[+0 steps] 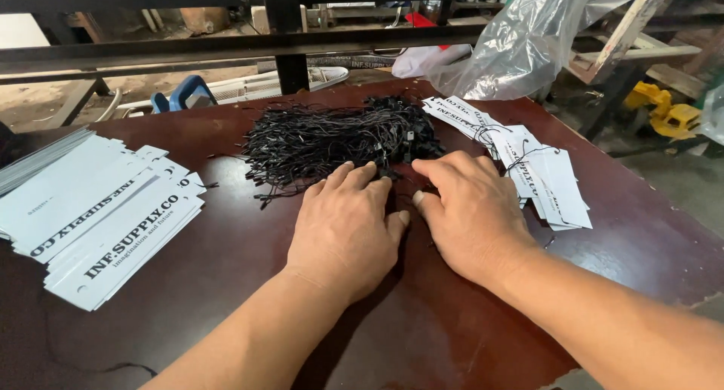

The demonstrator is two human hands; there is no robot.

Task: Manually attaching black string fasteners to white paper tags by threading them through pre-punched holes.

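My left hand [343, 228] and my right hand [467, 209] lie palm down, side by side, on a dark red-brown table [226, 299]. Their fingertips reach the near edge of a heap of thin black string loops [332, 141]. What lies under the fingers is hidden, so I cannot tell whether either hand grips a string. A fanned stack of white paper tags with black print [105, 216] lies to the left of my left hand. Another spread of white tags with black strings through them [528, 164] lies just right of my right hand.
A crumpled clear plastic bag [528, 43] sits at the table's far right edge. Dark metal bars [286, 43] run across behind the table. A white fan grille with a blue part [226, 92] lies on the floor beyond, and a yellow object [664, 111] at far right.
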